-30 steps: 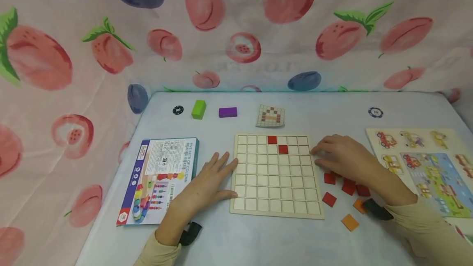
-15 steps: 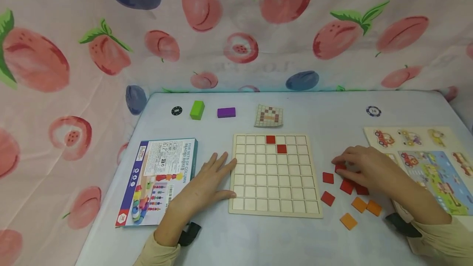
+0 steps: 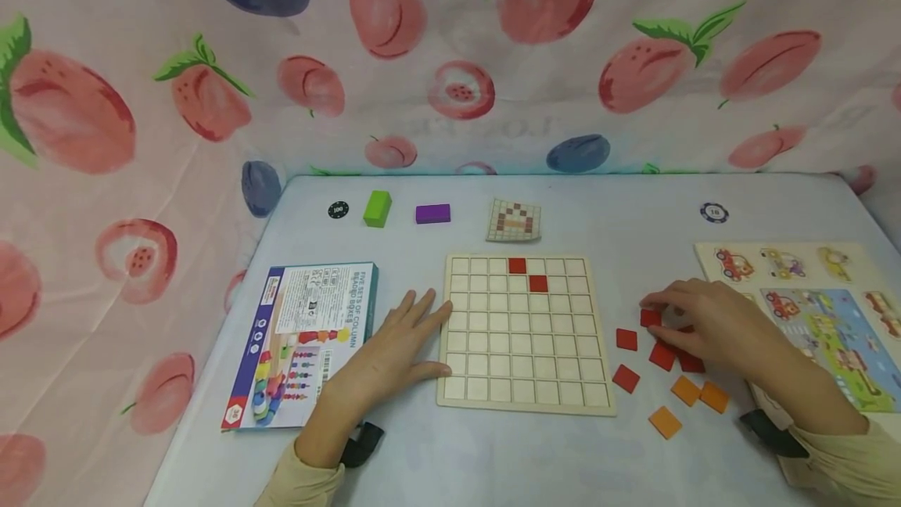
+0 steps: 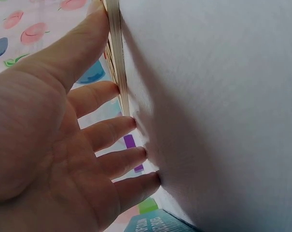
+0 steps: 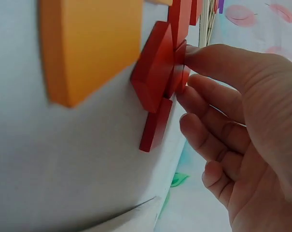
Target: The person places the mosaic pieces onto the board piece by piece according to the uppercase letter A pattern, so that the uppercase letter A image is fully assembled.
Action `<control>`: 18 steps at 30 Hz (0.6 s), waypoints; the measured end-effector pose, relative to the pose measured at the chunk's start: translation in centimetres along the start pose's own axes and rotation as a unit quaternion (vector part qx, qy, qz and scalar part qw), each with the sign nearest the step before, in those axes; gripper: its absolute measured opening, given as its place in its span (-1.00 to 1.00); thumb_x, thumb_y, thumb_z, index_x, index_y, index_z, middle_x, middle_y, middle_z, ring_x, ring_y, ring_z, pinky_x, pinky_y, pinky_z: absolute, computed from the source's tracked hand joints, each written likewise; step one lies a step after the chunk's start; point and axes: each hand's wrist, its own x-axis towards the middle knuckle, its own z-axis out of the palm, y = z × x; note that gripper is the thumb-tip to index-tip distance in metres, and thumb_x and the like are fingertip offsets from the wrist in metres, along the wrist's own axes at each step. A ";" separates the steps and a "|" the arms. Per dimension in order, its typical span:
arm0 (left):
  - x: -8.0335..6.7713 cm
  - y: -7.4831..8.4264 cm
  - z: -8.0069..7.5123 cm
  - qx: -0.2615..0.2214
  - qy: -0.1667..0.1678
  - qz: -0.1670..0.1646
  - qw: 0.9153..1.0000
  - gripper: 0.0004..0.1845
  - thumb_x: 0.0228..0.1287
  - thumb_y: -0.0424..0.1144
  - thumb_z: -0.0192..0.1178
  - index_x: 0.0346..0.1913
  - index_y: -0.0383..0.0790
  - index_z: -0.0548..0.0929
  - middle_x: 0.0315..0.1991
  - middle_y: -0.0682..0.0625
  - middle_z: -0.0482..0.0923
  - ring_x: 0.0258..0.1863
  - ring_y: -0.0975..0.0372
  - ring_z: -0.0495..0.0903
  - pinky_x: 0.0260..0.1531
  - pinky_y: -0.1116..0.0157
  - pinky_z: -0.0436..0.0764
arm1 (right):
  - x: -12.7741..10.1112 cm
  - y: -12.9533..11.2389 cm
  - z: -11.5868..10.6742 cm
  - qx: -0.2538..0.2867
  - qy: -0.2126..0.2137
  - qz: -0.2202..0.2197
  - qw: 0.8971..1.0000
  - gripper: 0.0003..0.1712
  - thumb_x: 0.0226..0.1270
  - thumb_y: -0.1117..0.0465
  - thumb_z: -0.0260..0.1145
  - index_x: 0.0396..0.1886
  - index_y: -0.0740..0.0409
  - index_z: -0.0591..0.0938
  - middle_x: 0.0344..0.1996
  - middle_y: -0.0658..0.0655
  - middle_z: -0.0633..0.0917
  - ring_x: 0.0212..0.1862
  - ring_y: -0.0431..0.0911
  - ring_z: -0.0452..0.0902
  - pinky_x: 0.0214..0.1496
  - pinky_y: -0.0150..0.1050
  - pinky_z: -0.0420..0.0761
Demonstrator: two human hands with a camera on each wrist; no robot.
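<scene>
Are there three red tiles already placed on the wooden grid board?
No, the wooden grid board holds only two red tiles, near its top edge.

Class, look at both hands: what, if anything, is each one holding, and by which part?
The right hand pinches a red tile by its edges. The left hand holds nothing.

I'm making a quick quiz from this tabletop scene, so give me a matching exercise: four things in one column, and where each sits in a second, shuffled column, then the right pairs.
Things:
1. green block
2. grid board
3. orange tiles
4. boxed toy set

Places:
A. flat on the table between the two hands
B. far side of the table, beside the purple block
C. left of the left hand
D. loose on the table, near side of the red tiles

Pairs: 1-B, 2-A, 3-D, 4-C
</scene>
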 end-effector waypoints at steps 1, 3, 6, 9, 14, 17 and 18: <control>0.0 0.0 0.0 -0.001 0.000 0.000 1.000 -0.03 0.30 0.05 0.50 0.68 -0.04 0.27 0.76 -0.14 0.00 0.78 -0.15 -0.14 0.72 -0.21 0.06 | 0.0 0.0 0.0 -0.001 0.005 -0.001 1.000 -0.57 0.16 0.03 0.67 0.01 0.04 0.83 -0.16 0.07 0.83 -0.26 -0.14 0.58 -0.24 -0.17 0.69; 0.0 0.0 0.0 -0.001 0.001 -0.001 1.000 -0.03 0.30 0.04 0.50 0.68 -0.03 0.27 0.76 -0.13 0.01 0.78 -0.15 -0.14 0.72 -0.21 0.06 | 0.1 -0.1 0.1 -0.004 0.020 -0.008 1.000 -0.60 0.16 0.04 0.67 -0.02 0.03 0.84 -0.18 0.04 0.83 -0.26 -0.15 0.58 -0.23 -0.17 0.68; 0.0 -0.1 0.0 -0.002 0.001 -0.002 1.000 -0.03 0.29 0.04 0.51 0.68 -0.03 0.27 0.76 -0.14 0.01 0.78 -0.15 -0.14 0.72 -0.22 0.07 | 0.4 -0.5 0.1 0.001 0.037 -0.017 0.999 -0.62 0.17 0.04 0.66 -0.03 0.01 0.84 -0.16 0.04 0.84 -0.21 -0.12 0.62 -0.17 -0.10 0.70; 0.0 -0.1 0.0 -0.003 0.001 -0.003 1.000 -0.03 0.29 0.04 0.51 0.68 -0.03 0.27 0.76 -0.13 0.01 0.78 -0.15 -0.14 0.72 -0.22 0.07 | 0.9 -1.2 0.1 0.010 0.041 -0.020 0.999 -0.61 0.18 0.02 0.66 -0.01 -0.01 0.84 -0.13 0.04 0.84 -0.16 -0.08 0.64 -0.10 -0.03 0.71; 0.0 0.0 0.0 -0.004 0.000 0.000 1.000 -0.03 0.30 0.03 0.50 0.68 -0.04 0.27 0.76 -0.15 0.01 0.78 -0.16 -0.14 0.71 -0.23 0.07 | 2.4 -3.0 0.0 0.022 0.043 -0.043 0.998 -0.62 0.21 0.03 0.64 0.02 -0.02 0.84 -0.14 0.02 0.83 -0.16 -0.09 0.62 -0.07 -0.03 0.69; -0.1 0.0 0.0 -0.002 0.001 0.003 1.000 -0.03 0.30 0.04 0.50 0.68 -0.05 0.27 0.76 -0.15 0.01 0.78 -0.17 -0.13 0.71 -0.24 0.08 | 3.5 -4.2 0.1 0.025 0.051 -0.066 0.996 -0.66 0.23 0.07 0.62 0.00 -0.03 0.84 -0.15 0.00 0.83 -0.18 -0.12 0.60 -0.08 -0.08 0.67; -0.1 0.0 0.0 -0.001 0.001 0.003 1.000 -0.03 0.30 0.04 0.50 0.68 -0.05 0.27 0.76 -0.16 0.02 0.77 -0.17 -0.13 0.71 -0.24 0.08 | 3.9 -4.6 0.2 0.027 0.051 -0.073 0.996 -0.66 0.24 0.07 0.62 0.00 -0.03 0.84 -0.15 0.00 0.83 -0.17 -0.12 0.61 -0.09 -0.08 0.67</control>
